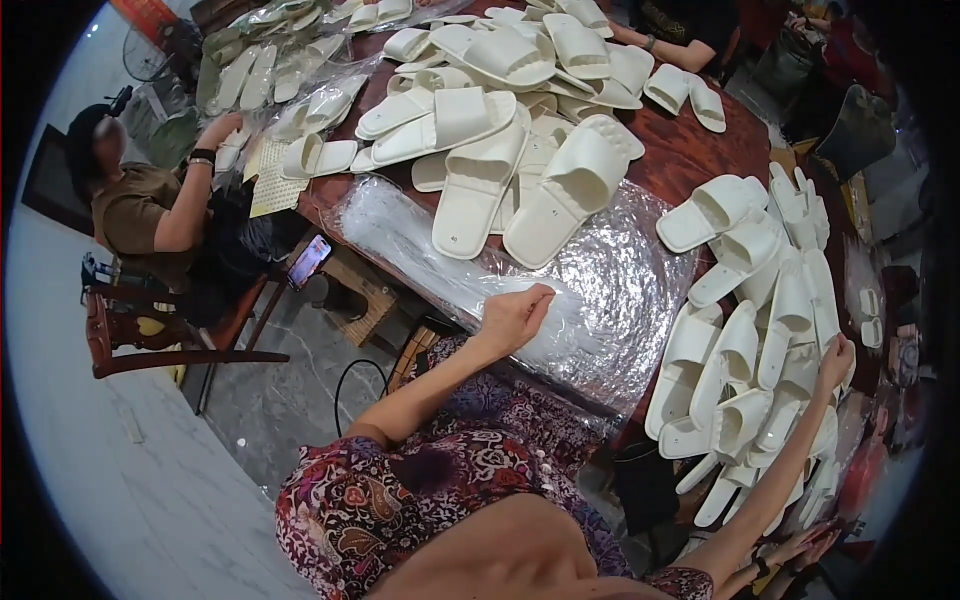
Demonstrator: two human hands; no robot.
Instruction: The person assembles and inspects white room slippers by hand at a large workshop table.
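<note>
My left hand (517,318) is closed in a pinch above a bundle of thin, clear plastic strands (410,230) at the table's near edge. Whatever lies between its fingertips is too small to make out. Far to the right, my right hand (838,360) has its fingers pressed together beside a cream slipper (820,290) in the right-hand pile. I cannot tell whether it grips that slipper or something thin. Beyond my left hand, a large heap of cream open-toe slippers includes a slipper (575,190) lying sole-down and tilted at the front.
Crinkled clear plastic sheeting (640,260) covers part of the dark red table (690,150). On the left, a seated person (150,200) handles slippers near a yellowish sheet (275,185). A lit phone (309,262) is below, near a wooden chair (190,355). Other people's arms show at the back and lower right.
</note>
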